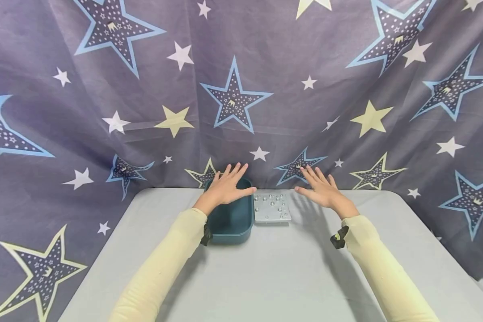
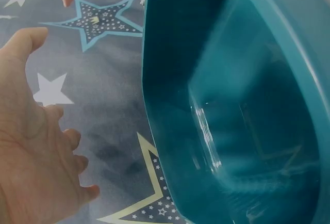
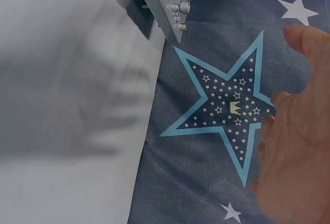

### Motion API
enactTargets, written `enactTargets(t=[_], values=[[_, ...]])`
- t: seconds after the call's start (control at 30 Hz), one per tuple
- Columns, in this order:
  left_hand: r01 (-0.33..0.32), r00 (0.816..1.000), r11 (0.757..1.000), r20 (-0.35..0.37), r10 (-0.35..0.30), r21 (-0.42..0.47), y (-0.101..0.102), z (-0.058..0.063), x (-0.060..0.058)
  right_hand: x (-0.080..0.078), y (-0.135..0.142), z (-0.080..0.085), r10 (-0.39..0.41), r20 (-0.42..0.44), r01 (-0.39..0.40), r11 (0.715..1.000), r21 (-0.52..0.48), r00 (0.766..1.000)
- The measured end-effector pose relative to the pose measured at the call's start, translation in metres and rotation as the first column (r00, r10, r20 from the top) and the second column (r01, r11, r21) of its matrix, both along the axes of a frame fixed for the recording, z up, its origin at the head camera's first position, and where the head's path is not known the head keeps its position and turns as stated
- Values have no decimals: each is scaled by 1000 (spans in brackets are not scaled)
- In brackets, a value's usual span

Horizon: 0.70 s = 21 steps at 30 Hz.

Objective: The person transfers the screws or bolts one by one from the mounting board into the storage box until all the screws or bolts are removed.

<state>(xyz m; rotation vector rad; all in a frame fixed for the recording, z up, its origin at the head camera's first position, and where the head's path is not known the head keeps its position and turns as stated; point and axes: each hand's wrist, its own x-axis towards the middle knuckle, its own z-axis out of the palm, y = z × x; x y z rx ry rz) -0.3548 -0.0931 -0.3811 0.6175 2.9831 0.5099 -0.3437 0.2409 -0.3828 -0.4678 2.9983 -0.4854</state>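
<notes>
My left hand [image 1: 225, 187] is held above a dark teal plastic bin [image 1: 230, 239], fingers spread and holding nothing. In the left wrist view the bin [image 2: 232, 105] shows a smooth inside with nothing visible in it, and the left hand [image 2: 38, 141] is apart from its rim. Right of the bin lies a silvery metal plate [image 1: 267, 214] with several bolts or studs standing on it. To the plate's right hovers my right hand [image 1: 321, 190], also spread and holding nothing. The right wrist view catches the plate's corner [image 3: 164, 15] and the right hand [image 3: 299, 141].
Bin and plate stand at the back of a white table [image 1: 290, 277]. A grey curtain [image 1: 290, 112] printed with stars hangs right behind the table's far edge. Black wrist cameras sit under both sleeves.
</notes>
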Motion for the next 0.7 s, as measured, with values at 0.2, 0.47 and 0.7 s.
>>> enactTargets(t=[0.2, 0.47, 0.7], values=[[15, 1000, 1000, 2, -15, 5, -1, 1, 0, 1, 0, 1, -2, 6, 2, 1000, -7, 1000], [48, 999, 999, 9, -48, 21, -1, -1, -1, 3, 0, 2, 2, 4, -2, 1000, -10, 1000], [49, 999, 998, 19, -49, 32, 0, 2, -1, 4, -1, 4, 5, -14, -5, 1000, -28, 1000]])
